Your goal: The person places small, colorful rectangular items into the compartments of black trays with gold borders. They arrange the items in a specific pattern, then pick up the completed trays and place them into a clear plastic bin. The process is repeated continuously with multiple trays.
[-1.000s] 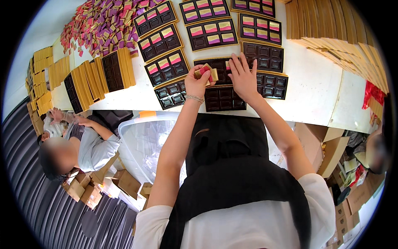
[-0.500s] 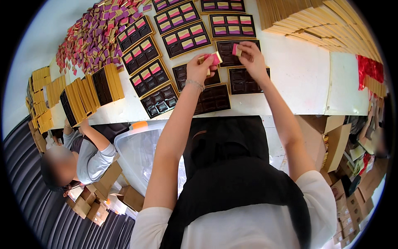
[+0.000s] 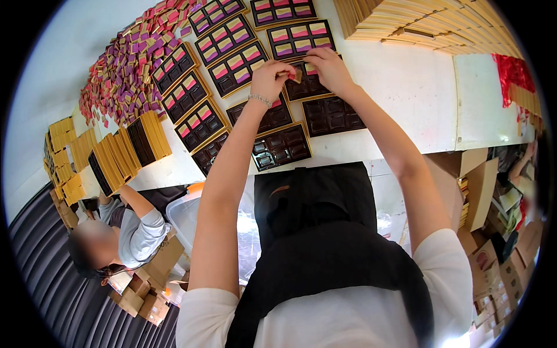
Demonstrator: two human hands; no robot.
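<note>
My left hand (image 3: 268, 84) is closed around at least one small pink-and-gold block (image 3: 297, 76). Beside it, my right hand (image 3: 332, 74) hangs over a dark brown tray (image 3: 318, 88) with moulded square compartments and a gold edge. Its fingers are bent together, and what they pinch, if anything, is hidden. A pink-and-cream block (image 3: 311, 68) shows in that tray's far row, just below the right fingertips. Below the left hand, another tray (image 3: 259, 116) is partly covered by the wrist. Nearer me, two brown trays (image 3: 281, 148) (image 3: 332, 116) show bare compartments.
Filled trays (image 3: 301, 39) stand in columns farther back. A big heap of pink and purple blocks (image 3: 136, 64) lies at far left. Stacked trays (image 3: 119, 153) stand near a co-worker (image 3: 136, 232) at left. Gold-edged stacks (image 3: 429, 23) fill the far right; a cardboard box (image 3: 478, 185) stands below.
The view has shifted, so the table's contents sit farther left in it. My hands have come closer together, and a pink-and-cream block now shows in the tray below the right fingertips.
</note>
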